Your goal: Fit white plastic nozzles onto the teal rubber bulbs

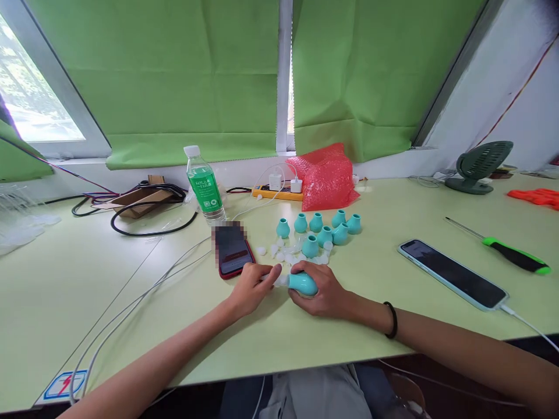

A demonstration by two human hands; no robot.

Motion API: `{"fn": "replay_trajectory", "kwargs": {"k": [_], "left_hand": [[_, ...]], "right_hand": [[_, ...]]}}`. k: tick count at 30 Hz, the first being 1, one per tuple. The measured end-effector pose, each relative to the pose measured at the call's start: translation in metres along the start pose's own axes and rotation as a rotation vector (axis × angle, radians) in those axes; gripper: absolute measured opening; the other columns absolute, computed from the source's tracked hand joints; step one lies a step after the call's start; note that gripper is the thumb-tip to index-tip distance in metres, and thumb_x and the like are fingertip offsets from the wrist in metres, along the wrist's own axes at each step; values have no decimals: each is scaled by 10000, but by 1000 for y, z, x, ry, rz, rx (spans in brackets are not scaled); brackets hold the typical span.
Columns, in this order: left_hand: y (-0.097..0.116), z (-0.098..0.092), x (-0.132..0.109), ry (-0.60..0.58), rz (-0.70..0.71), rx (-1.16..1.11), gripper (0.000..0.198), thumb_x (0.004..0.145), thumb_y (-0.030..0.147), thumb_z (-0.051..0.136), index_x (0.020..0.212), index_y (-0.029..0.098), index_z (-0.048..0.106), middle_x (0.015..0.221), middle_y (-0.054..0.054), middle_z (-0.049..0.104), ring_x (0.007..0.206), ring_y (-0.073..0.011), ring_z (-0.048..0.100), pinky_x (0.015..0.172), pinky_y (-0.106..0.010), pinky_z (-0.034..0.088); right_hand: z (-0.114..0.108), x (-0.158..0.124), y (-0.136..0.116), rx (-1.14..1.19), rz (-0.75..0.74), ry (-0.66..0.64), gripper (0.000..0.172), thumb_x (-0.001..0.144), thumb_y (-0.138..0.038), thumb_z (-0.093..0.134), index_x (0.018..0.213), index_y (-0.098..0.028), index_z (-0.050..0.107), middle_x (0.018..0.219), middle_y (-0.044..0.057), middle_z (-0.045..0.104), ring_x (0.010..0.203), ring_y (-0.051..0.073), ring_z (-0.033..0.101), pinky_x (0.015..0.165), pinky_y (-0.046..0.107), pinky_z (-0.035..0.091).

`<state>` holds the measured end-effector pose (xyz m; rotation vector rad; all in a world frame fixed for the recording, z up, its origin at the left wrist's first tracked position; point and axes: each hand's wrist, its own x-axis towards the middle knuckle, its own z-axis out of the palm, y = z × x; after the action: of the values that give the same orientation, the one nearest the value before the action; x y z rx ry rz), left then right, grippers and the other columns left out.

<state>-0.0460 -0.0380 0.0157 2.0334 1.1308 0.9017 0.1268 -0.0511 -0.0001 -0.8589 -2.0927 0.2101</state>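
Note:
My right hand (321, 291) is wrapped round a glossy turquoise bulb (303, 283), which lies on its side near the table's front middle. A translucent white piece (280, 280) sits at the bulb's left end, and my left hand (254, 286) pinches it between thumb and fingers. Just beyond my hands stand several small turquoise pots (324, 235) with open necks. Small translucent white caps (279, 255) are scattered between these pots and my hands.
A phone (234, 250) lies behind my left hand, a bottle (205, 187) beyond it. Farther back are a power strip (278, 194) and red bubble wrap (327, 177). To the right: a second phone (454, 273), a screwdriver (515, 255), a fan (478, 166). White cables (152, 286) cross the left side.

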Motion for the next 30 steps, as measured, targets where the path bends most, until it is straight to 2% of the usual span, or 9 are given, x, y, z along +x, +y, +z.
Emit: {"fn": "replay_trajectory", "kwargs": {"k": [3,7,9,11,15,19,22,25,30], "left_hand": [[-3,2,4,-60,-115,-125,523,787,464,314,370,150,339,345,38,324,351,-49,260,387,-204,207],[-6,2,9,-205,-280,-530,525,784,533,246,409,169,292,336,41,322,318,-55,287,363,-200,210],[-7,3,11,-178,-301,-625,485,786,538,237,481,170,322,367,49,339,333,-62,312,367,-193,232],[-10,4,12,-87,-247,-560,407,793,507,270,596,167,374,410,65,346,356,-60,315,376,-179,241],[-15,8,10,41,-69,-185,183,758,331,448,852,179,413,576,53,441,474,-68,396,437,-169,316],[-13,10,5,22,60,57,250,750,213,449,999,193,434,918,-32,480,708,-105,479,528,-192,404],[-8,9,4,-12,112,133,245,781,176,377,1012,181,460,912,-46,477,759,-122,482,551,-202,425],[-4,9,3,14,125,157,229,784,177,363,985,177,472,945,-59,457,790,-133,479,561,-211,438],[3,6,-1,80,179,353,175,742,282,446,870,166,475,910,-55,459,778,-152,480,655,-273,419]], "right_hand": [[-2,1,0,71,33,-75,204,659,-246,547,845,-189,485,742,18,576,678,144,547,641,259,420],[-3,5,4,144,99,-135,193,689,-317,557,814,-180,502,694,4,557,616,126,511,594,248,409],[-3,6,6,191,143,-121,210,701,-341,550,822,-182,488,669,-8,529,595,116,490,575,240,405],[-3,6,7,231,201,-101,205,723,-353,528,823,-184,467,638,-23,499,568,106,472,565,234,400],[-5,6,3,254,221,-140,157,762,-334,481,786,-185,439,618,-32,467,538,93,437,542,222,380],[-7,7,-1,160,196,-170,141,772,-321,470,796,-187,433,634,-27,471,556,103,435,538,226,362],[-6,7,-2,92,187,-154,148,778,-322,464,832,-187,434,691,-10,511,620,122,473,588,240,370],[-4,6,0,60,169,-144,169,772,-320,478,864,-185,436,743,2,534,676,133,495,621,245,373],[-2,5,4,68,177,-63,170,767,-317,487,864,-184,447,734,-3,532,658,120,493,629,236,385]]}}
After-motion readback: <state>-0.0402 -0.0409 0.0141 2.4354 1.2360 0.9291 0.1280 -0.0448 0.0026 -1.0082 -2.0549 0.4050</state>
